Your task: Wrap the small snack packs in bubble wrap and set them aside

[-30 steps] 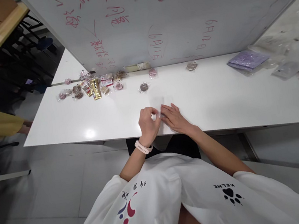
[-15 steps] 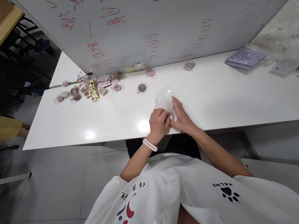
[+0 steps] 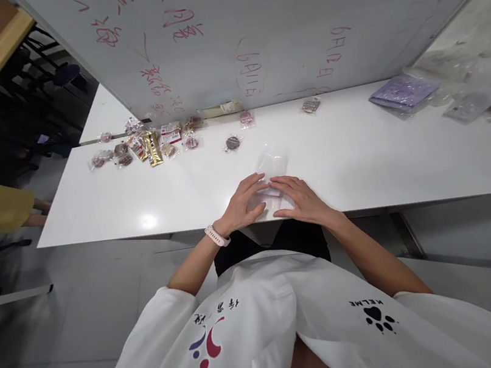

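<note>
A clear plastic bag [image 3: 272,161] lies flat on the white table near its front edge, between my two hands. My left hand [image 3: 242,204], with a pale pink band at the wrist, rests at the bag's left side, thumb and fingers apart. On the other side is my right hand [image 3: 303,201], its fingers spread and curved over the bag's lower part. Fingertips of both hands reach over the bag; whether they press on it I cannot tell. Part of the bag is hidden beneath the fingers.
Several small wrapped snacks [image 3: 153,148] are heaped at the back left. A dark round wrapped piece [image 3: 233,143] lies beyond my hands. Purple packets [image 3: 402,93] and clear plastic bags [image 3: 468,104] lie at the right. A whiteboard [image 3: 282,31] stands along the table's back edge.
My left hand has let go of the bag and moved left, its fingers opening. My right hand has turned and spread over the bag, which now lies flatter.
</note>
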`<act>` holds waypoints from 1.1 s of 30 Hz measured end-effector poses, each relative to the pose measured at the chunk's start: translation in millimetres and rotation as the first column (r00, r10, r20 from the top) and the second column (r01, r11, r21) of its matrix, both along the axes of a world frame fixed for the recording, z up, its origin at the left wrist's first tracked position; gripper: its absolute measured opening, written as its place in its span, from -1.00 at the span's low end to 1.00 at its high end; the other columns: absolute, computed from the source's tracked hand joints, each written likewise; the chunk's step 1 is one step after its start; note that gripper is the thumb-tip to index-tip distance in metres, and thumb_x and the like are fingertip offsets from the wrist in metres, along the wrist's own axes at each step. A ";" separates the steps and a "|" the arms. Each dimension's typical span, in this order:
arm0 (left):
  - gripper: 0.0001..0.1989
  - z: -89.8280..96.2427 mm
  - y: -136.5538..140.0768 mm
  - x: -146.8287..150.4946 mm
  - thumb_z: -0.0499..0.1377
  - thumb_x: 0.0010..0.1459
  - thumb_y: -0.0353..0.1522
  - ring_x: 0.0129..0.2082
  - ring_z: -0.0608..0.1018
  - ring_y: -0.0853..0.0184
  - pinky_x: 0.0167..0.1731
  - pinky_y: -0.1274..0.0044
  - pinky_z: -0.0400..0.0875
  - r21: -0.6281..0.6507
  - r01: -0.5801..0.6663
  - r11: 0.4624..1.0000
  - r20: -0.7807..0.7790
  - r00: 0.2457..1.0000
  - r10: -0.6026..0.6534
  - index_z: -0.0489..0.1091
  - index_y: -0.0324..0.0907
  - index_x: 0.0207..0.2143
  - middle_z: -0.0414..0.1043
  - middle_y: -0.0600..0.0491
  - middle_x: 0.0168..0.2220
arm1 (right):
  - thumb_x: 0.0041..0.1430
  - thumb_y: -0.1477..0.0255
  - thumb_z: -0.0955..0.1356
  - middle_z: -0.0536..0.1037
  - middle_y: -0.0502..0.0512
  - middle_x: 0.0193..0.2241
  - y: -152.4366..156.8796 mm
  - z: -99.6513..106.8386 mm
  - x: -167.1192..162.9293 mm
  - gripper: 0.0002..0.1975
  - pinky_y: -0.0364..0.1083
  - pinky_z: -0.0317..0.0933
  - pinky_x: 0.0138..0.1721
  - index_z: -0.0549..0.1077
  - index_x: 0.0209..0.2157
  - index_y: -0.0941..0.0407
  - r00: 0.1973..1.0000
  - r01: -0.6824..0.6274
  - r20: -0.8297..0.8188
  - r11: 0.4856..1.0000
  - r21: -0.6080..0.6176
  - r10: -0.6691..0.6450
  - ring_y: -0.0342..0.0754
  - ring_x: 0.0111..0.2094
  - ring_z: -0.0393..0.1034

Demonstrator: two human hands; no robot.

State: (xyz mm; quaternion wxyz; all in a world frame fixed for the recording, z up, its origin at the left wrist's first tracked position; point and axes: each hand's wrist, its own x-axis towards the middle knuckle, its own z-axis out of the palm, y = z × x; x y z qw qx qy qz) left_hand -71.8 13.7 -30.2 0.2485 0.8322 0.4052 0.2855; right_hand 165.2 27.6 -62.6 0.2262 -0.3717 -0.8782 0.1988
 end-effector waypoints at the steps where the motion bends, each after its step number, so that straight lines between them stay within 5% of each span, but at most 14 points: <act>1: -0.55 0.5 4.0 -3.5 0.09 0.29 -0.27 0.38 0.15 0.12 0.29 0.12 0.18 0.003 0.013 1.000 0.008 1.000 -0.013 0.27 -0.10 0.21 0.18 -0.12 0.33 | 0.18 0.13 0.41 0.29 0.17 0.27 -0.2 -1.0 -0.1 -0.28 0.17 0.15 0.20 0.19 0.31 -0.01 1.000 0.015 0.002 1.000 0.002 -0.015 0.16 0.25 0.18; 8: -0.26 -13.6 27.8 -7.6 0.12 0.28 -0.13 0.45 -0.04 0.11 0.38 0.16 0.00 -0.032 0.235 0.971 -0.215 0.947 -0.237 -0.07 -0.11 0.40 -0.02 -0.11 0.42 | 0.23 0.13 0.37 0.33 0.19 0.24 -10.4 -3.7 -1.5 -0.38 0.19 0.16 0.18 0.27 0.27 0.00 0.997 0.077 -0.001 0.995 0.063 -0.077 0.18 0.23 0.20; 19: -0.10 -25.7 -16.8 5.8 0.21 0.21 -0.14 0.34 0.21 -0.06 0.24 0.10 0.21 0.114 0.169 0.979 -0.249 0.959 -0.137 -0.19 -0.28 0.40 0.01 -0.36 0.38 | 0.21 0.07 0.38 0.33 0.15 0.25 -31.2 -0.4 2.6 -0.27 0.16 0.15 0.19 0.15 0.33 -0.03 0.998 0.047 0.046 0.998 0.051 -0.049 0.15 0.24 0.20; 25: -0.31 -31.7 -24.8 1.3 0.16 0.28 -0.37 0.25 0.37 0.09 0.18 0.14 0.32 0.159 0.175 0.972 -0.211 0.968 -0.140 -0.08 -0.16 0.36 0.31 -0.23 0.24 | 0.34 0.30 0.28 0.46 0.09 0.14 -45.9 -8.0 1.4 -0.52 0.11 0.21 0.11 0.27 0.26 -0.06 0.994 0.102 0.034 0.990 0.097 -0.105 0.08 0.17 0.32; 33: -0.55 -27.1 -23.9 -0.6 0.13 0.30 -0.14 0.00 0.47 0.18 -0.03 0.31 0.46 0.040 0.034 0.999 -0.065 0.997 -0.032 0.29 -0.11 0.17 0.46 -0.14 0.07 | 0.39 0.18 0.24 0.55 0.11 0.05 -52.2 -9.3 -8.4 -0.63 0.05 0.24 0.05 0.46 0.09 0.02 0.980 0.195 -0.067 0.971 0.137 -0.187 0.05 0.07 0.42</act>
